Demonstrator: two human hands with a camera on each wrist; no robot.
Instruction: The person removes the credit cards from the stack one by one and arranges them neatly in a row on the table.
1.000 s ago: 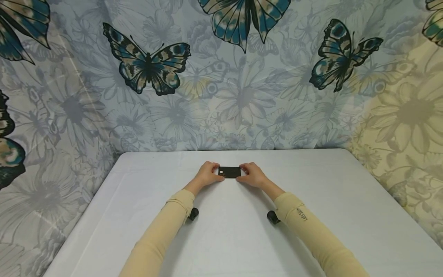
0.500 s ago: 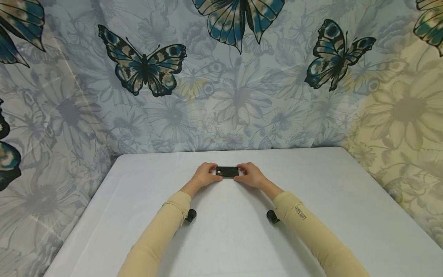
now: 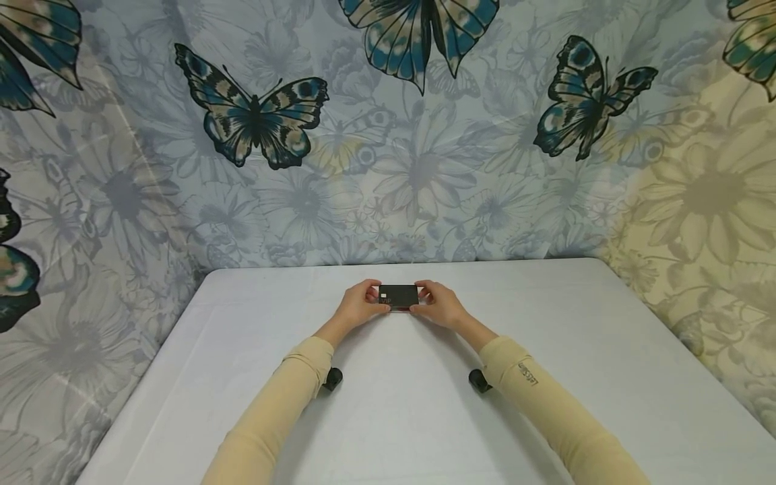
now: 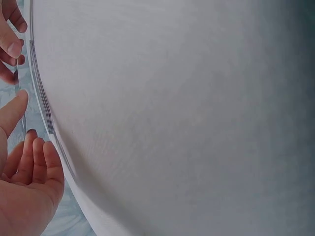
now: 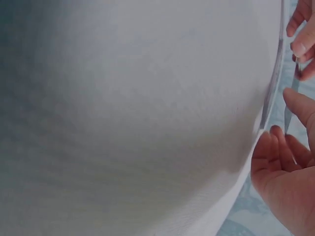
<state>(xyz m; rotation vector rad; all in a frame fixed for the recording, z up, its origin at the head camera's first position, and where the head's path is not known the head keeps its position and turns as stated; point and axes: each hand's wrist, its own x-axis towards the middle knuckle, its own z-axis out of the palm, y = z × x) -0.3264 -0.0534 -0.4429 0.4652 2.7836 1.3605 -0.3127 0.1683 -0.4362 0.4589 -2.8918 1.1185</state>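
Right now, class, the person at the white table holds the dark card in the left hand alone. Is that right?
Not the left hand alone: the head view shows the right hand holding the dark card too, at its other end. The white table is correct.

A white table [image 3: 400, 417] is standing before a wall covering [image 3: 348, 225] patterned with pale flowers [image 3: 714, 192]. 2 whole butterflies [image 3: 255, 121] are showing there; 3 more are running off the top, and 1 shape [image 3: 17, 277], probably another, is leaving the left edge.
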